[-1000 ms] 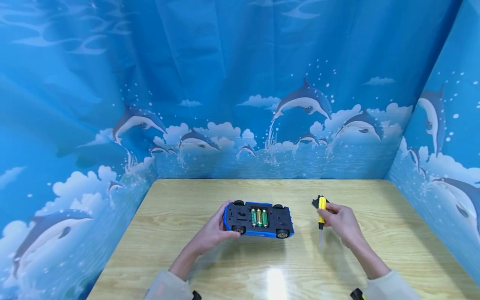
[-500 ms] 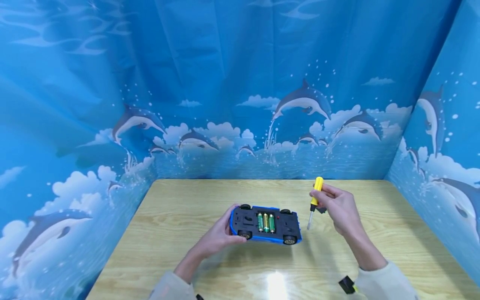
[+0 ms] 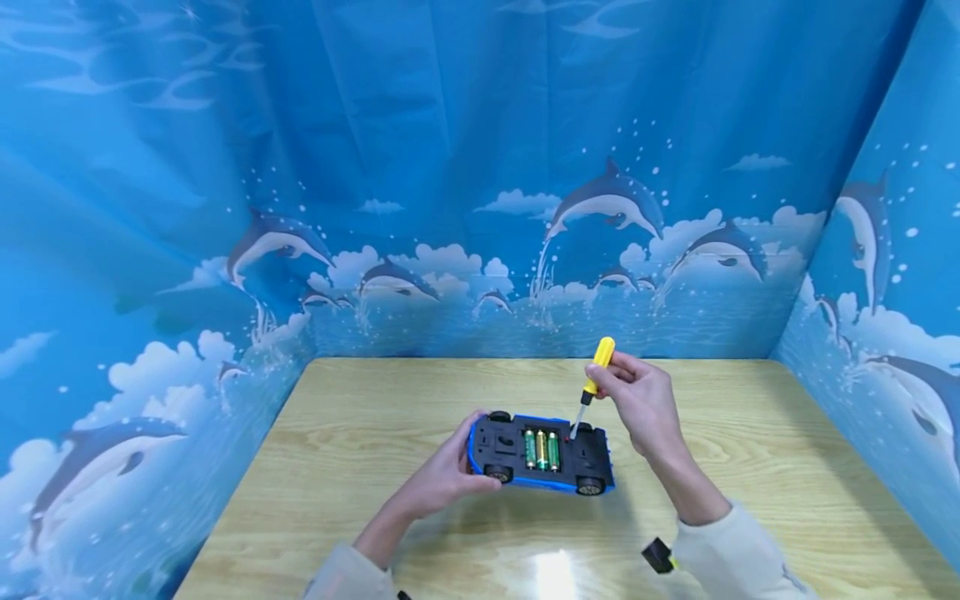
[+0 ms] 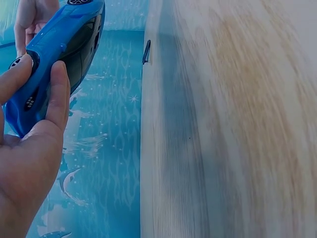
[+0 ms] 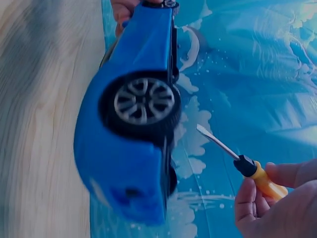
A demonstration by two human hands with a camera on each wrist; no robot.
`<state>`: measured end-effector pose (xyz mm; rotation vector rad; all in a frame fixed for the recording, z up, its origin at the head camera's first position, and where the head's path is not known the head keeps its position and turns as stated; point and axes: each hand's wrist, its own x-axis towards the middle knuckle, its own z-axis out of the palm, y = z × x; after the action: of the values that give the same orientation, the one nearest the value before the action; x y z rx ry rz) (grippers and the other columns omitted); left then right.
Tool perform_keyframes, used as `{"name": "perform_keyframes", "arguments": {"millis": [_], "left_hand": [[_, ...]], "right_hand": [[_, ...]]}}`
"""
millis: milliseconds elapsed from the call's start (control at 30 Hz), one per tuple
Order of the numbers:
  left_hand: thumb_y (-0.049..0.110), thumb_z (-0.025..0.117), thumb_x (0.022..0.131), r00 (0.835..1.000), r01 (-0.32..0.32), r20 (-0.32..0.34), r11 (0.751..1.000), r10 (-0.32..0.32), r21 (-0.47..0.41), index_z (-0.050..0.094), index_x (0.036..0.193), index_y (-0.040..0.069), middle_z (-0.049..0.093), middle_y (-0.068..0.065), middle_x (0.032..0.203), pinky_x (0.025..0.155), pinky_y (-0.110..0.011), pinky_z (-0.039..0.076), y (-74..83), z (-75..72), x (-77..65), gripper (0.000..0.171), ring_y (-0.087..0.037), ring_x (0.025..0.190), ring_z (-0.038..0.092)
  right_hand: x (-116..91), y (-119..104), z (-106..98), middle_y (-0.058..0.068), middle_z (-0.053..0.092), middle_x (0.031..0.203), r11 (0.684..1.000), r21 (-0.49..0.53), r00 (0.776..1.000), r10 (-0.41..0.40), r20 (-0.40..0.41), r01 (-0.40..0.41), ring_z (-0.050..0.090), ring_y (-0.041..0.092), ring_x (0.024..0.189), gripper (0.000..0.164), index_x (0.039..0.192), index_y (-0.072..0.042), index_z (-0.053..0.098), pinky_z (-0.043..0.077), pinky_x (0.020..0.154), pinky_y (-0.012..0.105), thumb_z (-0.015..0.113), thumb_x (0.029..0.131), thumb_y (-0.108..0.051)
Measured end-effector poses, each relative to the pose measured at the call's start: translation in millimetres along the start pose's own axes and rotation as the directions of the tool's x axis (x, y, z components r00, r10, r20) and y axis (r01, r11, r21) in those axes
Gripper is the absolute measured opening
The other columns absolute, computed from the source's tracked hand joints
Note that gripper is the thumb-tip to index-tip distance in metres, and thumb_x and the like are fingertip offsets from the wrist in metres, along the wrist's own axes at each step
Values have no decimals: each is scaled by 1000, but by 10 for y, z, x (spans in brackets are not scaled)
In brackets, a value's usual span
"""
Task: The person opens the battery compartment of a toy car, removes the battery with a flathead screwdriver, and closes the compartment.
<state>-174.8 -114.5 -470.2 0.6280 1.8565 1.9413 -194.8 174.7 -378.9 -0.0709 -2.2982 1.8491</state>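
Note:
In the head view a blue toy car (image 3: 547, 482) is held with its black underside up towards the camera. Three green-and-gold batteries (image 3: 542, 450) lie in its uncovered battery compartment. My left hand (image 3: 442, 479) grips the car's left end, thumb by one wheel and fingers around the body. With its thumb and fingers, my right hand (image 3: 645, 404) pinches the yellow handle of a flat-tipped screwdriver (image 3: 602, 354). In the head view the tip overlaps the underside near a small red part beside the batteries; the right wrist view shows the tip (image 5: 202, 130) apart from the car.
A wood-grain table (image 3: 360, 400) lies below the hands. Blue dolphin-printed sheeting (image 3: 465, 208) stands behind it and at both sides. A small thin dark piece (image 4: 146, 52) lies near the table's edge in the left wrist view.
My right hand has lifted the screwdriver and brought it left over the car, its tip swinging down-left. My left hand has shifted the car slightly right and towards me.

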Motion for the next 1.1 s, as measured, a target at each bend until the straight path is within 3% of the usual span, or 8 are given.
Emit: {"name": "perform_keyframes", "arguments": {"millis": [300,500,700,833,1100], "left_hand": [[-12,72,82,1000,-6,23,1000,6,-6,19,163,9,37,-29,153,97,-43,60,-31,41,-1,99,-38,122,60],[-16,71,81,1000,5,17,1000,-4,-26,20,163,10,38,-28,154,97,-43,60,-27,60,13,101,-38,122,60],[-17,72,79,1000,9,10,999,-9,-33,24,162,15,41,-24,153,97,-44,60,-13,69,23,101,-38,123,60],[-17,73,79,1000,20,3,999,-20,-34,24,162,15,42,-23,153,97,-44,60,-9,71,23,102,-38,123,60],[-16,74,79,999,32,-4,999,-32,-34,23,163,12,41,-25,153,97,-43,60,-11,62,19,103,-37,122,60]], "right_hand": [[-50,-23,199,15,74,99,995,-1,995,-97,9,97,67,21,80,36,119,0,71,60,74,21,75,96,-26],[-85,-30,293,15,73,94,989,8,988,-151,20,151,67,33,85,29,113,-2,73,59,70,23,75,97,-26],[-97,-12,348,12,72,94,985,15,984,-170,44,170,67,28,85,31,112,-4,73,59,71,24,76,96,-30],[-93,17,363,11,73,93,984,6,982,-177,70,177,68,30,87,31,111,-5,74,59,72,24,75,96,-31],[-96,59,375,10,73,93,974,17,965,-226,131,226,69,23,86,24,109,-6,75,60,73,24,76,96,-26]]}}
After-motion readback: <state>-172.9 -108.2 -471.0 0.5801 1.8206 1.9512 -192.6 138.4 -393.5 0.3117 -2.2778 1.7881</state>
